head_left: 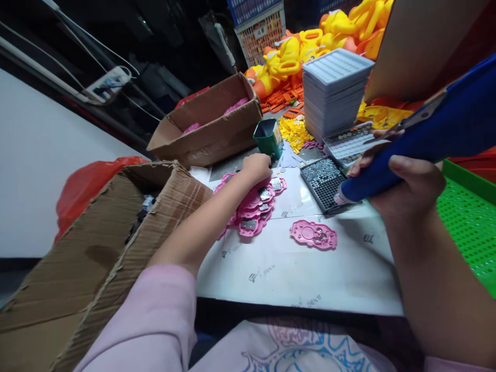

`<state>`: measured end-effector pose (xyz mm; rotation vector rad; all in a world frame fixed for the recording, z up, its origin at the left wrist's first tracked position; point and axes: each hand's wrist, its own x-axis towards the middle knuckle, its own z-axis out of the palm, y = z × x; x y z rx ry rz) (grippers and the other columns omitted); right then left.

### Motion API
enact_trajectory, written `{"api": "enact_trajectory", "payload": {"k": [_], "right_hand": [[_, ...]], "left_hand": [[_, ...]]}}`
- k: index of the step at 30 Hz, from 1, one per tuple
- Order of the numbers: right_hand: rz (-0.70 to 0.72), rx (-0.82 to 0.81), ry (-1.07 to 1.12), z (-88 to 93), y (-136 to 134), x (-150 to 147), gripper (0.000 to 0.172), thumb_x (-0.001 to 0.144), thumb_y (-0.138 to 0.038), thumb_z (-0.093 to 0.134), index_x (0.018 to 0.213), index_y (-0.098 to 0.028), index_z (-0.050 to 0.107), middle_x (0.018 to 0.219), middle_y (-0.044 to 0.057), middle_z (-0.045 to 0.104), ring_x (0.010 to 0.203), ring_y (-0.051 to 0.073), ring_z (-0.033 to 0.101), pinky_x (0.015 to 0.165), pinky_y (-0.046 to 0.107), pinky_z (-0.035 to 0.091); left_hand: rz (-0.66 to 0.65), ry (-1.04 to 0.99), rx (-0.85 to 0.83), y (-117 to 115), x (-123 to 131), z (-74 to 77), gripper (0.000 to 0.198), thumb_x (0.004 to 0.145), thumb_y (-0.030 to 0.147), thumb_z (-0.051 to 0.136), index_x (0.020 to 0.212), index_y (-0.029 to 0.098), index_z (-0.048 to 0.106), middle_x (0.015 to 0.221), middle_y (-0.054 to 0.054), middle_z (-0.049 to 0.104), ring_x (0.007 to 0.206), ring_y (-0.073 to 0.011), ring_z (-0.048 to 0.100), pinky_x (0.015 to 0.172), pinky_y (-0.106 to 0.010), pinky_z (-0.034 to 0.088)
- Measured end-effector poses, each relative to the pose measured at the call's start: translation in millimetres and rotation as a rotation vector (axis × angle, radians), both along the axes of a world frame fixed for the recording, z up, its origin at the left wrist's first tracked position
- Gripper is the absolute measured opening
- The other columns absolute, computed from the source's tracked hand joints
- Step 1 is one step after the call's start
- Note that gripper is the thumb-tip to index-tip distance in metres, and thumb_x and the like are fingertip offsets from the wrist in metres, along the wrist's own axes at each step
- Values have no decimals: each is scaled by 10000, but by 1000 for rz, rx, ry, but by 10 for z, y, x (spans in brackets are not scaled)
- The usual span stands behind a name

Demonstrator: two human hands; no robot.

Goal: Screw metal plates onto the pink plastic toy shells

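My right hand [411,181] is wrapped round a blue electric screwdriver [387,168], which is tilted with its tip down at a black screw tray [323,181] full of small silvery screws. On the left, my left hand [257,168] is curled with its back towards me, over the far edge of a pile of pink plastic shells [253,209]. What its fingertips hold, if anything, is hidden. Silvery patches show in several of these shells. One separate pink shell [313,235] lies on the white tabletop, nearer me, with small metal parts at its right half.
A green cup [267,138] stands just beyond my left hand. Cardboard boxes [209,132] are at the left and back. Stacked white trays [335,93] rise behind the screw tray, near yellow plastic parts [298,54]. A green perforated basket [468,222] sits at the right.
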<state>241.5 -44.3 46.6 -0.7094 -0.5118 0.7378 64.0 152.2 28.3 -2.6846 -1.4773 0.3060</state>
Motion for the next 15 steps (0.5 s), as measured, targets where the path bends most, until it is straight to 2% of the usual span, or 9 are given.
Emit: {"api": "enact_trajectory", "payload": {"k": [3, 5, 8, 10, 12, 15], "right_hand": [[14, -2, 26, 24, -7, -11, 371, 406, -221, 662, 766, -189, 575, 755, -22, 610, 516, 124, 547, 426, 293, 469], [25, 3, 13, 36, -15, -22, 379, 408, -230, 668, 774, -190, 575, 736, -26, 604, 505, 128, 544, 420, 295, 464], [33, 27, -12, 31, -28, -31, 370, 430, -229, 673, 784, -187, 572, 732, -22, 604, 503, 127, 545, 428, 296, 465], [35, 56, -27, 15, -33, -30, 344, 456, -217, 671, 779, -192, 555, 755, -21, 610, 515, 123, 554, 440, 293, 471], [28, 76, -34, 2, -36, -28, 324, 474, -207, 664, 765, -196, 523, 769, -21, 616, 520, 125, 562, 445, 293, 470], [25, 67, -22, -1, -36, -29, 322, 473, -210, 660, 743, -198, 485, 756, -24, 610, 528, 124, 562, 450, 284, 469]], "left_hand": [[-10, -21, 23, -66, 17, -65, 350, 708, 177, 599, 1038, 201, 712, 1018, -114, 707, 965, -298, 639, 847, -384, 480], [-13, -63, 37, -79, 20, -54, 371, 716, 145, 574, 1060, 193, 701, 1030, -120, 701, 999, -307, 631, 876, -399, 470], [-12, -157, 67, -99, 15, 53, 422, 746, 106, 521, 1135, 184, 663, 1060, -107, 690, 1036, -277, 621, 895, -370, 466], [3, -287, 40, -174, 4, 160, 463, 750, 88, 510, 1193, 170, 621, 1041, -91, 687, 982, -226, 635, 840, -313, 487], [33, -580, -142, -336, -17, 260, 474, 731, 84, 548, 1199, 139, 598, 958, -79, 684, 856, -178, 646, 728, -260, 500], [47, -1086, -639, -703, -71, 342, 430, 694, 123, 656, 1122, 105, 623, 813, -51, 662, 720, -134, 625, 652, -237, 494]]}}
